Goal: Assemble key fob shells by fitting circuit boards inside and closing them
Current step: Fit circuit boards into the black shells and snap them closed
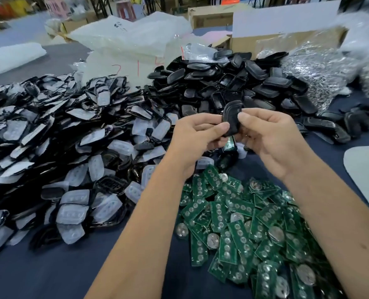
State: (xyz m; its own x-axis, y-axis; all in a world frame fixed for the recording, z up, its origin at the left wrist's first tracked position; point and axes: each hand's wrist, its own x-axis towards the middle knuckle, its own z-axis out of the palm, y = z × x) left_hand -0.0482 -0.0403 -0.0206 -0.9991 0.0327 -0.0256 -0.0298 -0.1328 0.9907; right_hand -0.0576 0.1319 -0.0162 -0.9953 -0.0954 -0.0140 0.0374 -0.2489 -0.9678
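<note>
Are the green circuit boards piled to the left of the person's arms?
No, the green circuit boards lie between and right of the forearms; the left pile is shells.

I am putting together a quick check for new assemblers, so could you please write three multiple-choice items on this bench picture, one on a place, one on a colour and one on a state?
1. Where does the heap of circuit boards lie?
A. Near edge, under the right forearm
B. Far left corner
C. Inside the cardboard box

2. What colour are those boards?
A. Red
B. Green
C. White

3. How is the black plastic key fob shell held?
A. It lies loose on the cloth
B. One hand alone grips it
C. Both hands pinch it above the table

Answers:
1 A: the heap of circuit boards spreads on the dark blue table cloth below the right arm.
2 B: the boards show green faces with silver pads.
3 C: the left hand and right hand both pinch the black plastic key fob shell.
</note>
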